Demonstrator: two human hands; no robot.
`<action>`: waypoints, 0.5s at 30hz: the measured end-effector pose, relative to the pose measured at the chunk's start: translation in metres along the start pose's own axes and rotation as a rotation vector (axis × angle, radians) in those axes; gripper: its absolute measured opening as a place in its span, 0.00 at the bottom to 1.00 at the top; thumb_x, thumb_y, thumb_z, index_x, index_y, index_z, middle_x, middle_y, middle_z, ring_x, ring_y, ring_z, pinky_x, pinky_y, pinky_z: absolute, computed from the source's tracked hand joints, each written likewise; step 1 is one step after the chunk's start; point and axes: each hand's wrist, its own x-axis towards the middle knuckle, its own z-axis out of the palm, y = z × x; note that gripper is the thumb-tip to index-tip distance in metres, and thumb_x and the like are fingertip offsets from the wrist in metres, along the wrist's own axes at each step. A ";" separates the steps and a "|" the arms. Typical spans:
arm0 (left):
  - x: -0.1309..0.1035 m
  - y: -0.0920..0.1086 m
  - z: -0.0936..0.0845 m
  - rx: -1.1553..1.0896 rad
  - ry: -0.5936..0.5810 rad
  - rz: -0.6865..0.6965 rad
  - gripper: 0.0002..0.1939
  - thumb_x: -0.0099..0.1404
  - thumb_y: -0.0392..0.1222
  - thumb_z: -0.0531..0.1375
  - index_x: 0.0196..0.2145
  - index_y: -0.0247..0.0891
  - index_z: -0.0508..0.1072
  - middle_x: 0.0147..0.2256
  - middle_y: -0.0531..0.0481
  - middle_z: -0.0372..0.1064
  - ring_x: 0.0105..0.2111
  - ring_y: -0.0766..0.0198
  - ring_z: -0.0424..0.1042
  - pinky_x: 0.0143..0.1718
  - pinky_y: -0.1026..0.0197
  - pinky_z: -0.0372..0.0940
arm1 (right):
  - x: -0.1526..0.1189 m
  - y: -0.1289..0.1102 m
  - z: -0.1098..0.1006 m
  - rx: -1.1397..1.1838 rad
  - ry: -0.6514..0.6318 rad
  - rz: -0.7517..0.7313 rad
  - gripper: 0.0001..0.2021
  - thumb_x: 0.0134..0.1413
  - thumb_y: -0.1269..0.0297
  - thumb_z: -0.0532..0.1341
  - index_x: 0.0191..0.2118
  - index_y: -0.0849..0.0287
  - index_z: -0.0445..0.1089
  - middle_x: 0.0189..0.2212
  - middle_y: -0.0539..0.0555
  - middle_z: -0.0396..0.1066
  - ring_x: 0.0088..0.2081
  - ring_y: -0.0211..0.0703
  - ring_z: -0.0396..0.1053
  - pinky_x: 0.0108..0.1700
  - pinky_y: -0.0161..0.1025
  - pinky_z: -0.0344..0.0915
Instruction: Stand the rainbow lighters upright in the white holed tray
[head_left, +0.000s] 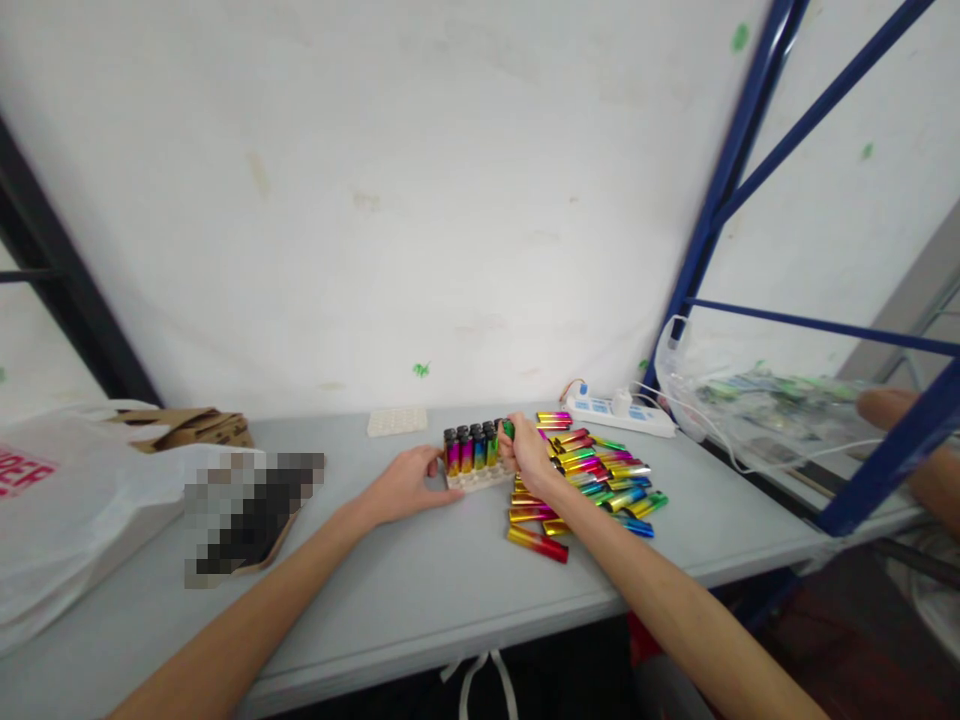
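Note:
Shiny multicoloured lighters (pixel 470 452) with black tops stand upright in rows in a white holed tray (pixel 480 482). My left hand (pixel 411 484) grips this tray at its left end, thumb along the front edge and fingers behind. At the tray's right end, my right hand (pixel 531 452) is closed around a green lighter (pixel 508 430), mostly hidden by the fingers. The front row of the tray shows bare holes. A heap of loose metallic lighters (pixel 600 470) lies flat to the right, partly behind my right wrist; a yellow-red one (pixel 538 544) lies closest to me.
Against the wall are a second white tray (pixel 397 422) and a white power strip (pixel 622 415) with cables. On the left lie a plastic bag (pixel 82 510), flattened cardboard (pixel 191 428) and a blurred-out dark object (pixel 259 515). A blue rack (pixel 712 220) and another person's hand (pixel 892 410) are at right.

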 end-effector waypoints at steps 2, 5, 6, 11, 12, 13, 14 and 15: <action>0.000 0.000 -0.001 0.004 0.000 0.001 0.26 0.54 0.66 0.62 0.34 0.38 0.70 0.31 0.50 0.69 0.32 0.58 0.67 0.34 0.60 0.59 | -0.001 -0.002 -0.002 -0.008 -0.003 -0.032 0.18 0.57 0.57 0.47 0.17 0.55 0.51 0.12 0.43 0.44 0.14 0.30 0.38 0.16 0.31 0.36; -0.001 0.001 -0.001 0.011 0.000 -0.004 0.26 0.54 0.66 0.63 0.34 0.38 0.69 0.31 0.50 0.68 0.32 0.58 0.67 0.34 0.60 0.59 | -0.002 -0.004 -0.005 -0.013 -0.024 -0.037 0.21 0.58 0.52 0.49 0.18 0.54 0.51 0.12 0.42 0.44 0.14 0.31 0.39 0.17 0.31 0.36; -0.001 0.001 -0.001 0.008 0.001 -0.006 0.26 0.54 0.65 0.63 0.34 0.38 0.70 0.31 0.50 0.68 0.32 0.58 0.67 0.34 0.60 0.59 | -0.001 -0.004 -0.005 -0.012 -0.035 -0.030 0.21 0.58 0.50 0.49 0.18 0.54 0.51 0.12 0.42 0.44 0.14 0.31 0.39 0.17 0.31 0.36; 0.000 -0.001 0.000 -0.014 0.009 0.002 0.26 0.54 0.65 0.63 0.35 0.38 0.71 0.31 0.50 0.69 0.32 0.58 0.67 0.34 0.60 0.59 | 0.002 0.002 -0.007 -0.036 -0.024 -0.097 0.20 0.58 0.54 0.48 0.17 0.54 0.51 0.12 0.43 0.44 0.14 0.31 0.39 0.17 0.32 0.37; 0.000 -0.001 0.000 -0.014 0.010 0.005 0.26 0.54 0.65 0.63 0.35 0.38 0.71 0.32 0.50 0.69 0.32 0.58 0.67 0.34 0.60 0.59 | 0.003 0.004 -0.007 -0.052 -0.014 -0.121 0.20 0.58 0.54 0.48 0.17 0.54 0.52 0.12 0.43 0.45 0.14 0.32 0.40 0.17 0.32 0.38; 0.000 -0.001 0.000 -0.015 0.009 0.008 0.26 0.54 0.65 0.63 0.35 0.38 0.71 0.32 0.49 0.69 0.32 0.58 0.68 0.34 0.60 0.59 | 0.004 0.004 -0.008 -0.068 -0.006 -0.137 0.20 0.58 0.54 0.49 0.18 0.55 0.53 0.12 0.43 0.46 0.15 0.32 0.40 0.17 0.32 0.39; 0.000 -0.001 -0.001 -0.014 0.008 0.010 0.26 0.54 0.65 0.63 0.35 0.38 0.71 0.32 0.49 0.69 0.32 0.58 0.68 0.34 0.60 0.59 | 0.004 0.005 -0.009 -0.081 -0.003 -0.142 0.20 0.59 0.53 0.49 0.18 0.55 0.53 0.12 0.43 0.46 0.15 0.32 0.41 0.18 0.32 0.39; 0.000 0.000 -0.001 -0.014 0.008 0.011 0.26 0.54 0.65 0.63 0.35 0.37 0.71 0.32 0.49 0.69 0.32 0.58 0.68 0.34 0.60 0.60 | 0.005 0.004 -0.010 -0.092 -0.001 -0.139 0.22 0.59 0.50 0.50 0.18 0.55 0.54 0.12 0.43 0.46 0.15 0.32 0.41 0.18 0.32 0.40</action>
